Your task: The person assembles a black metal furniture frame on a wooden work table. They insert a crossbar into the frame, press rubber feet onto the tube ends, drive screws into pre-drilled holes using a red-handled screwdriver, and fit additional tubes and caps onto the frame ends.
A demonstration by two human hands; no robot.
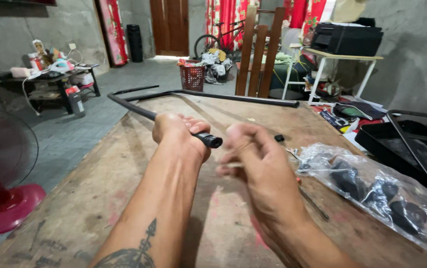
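Left hand (179, 133) clamped on one bent black tube (173, 121); right hand (258, 164) pinching something, can't tell what. One bag of black parts (372, 191) on desk (89, 208).

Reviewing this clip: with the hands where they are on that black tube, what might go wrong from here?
1. The left hand grips the bent black tube near one end only; the long far part lies across the wooden table and may swing or scrape.
2. The right hand pinches something too small and blurred to identify; it may well drop.
3. The clear plastic bag of black parts lies by the right forearm and may get pushed aside.
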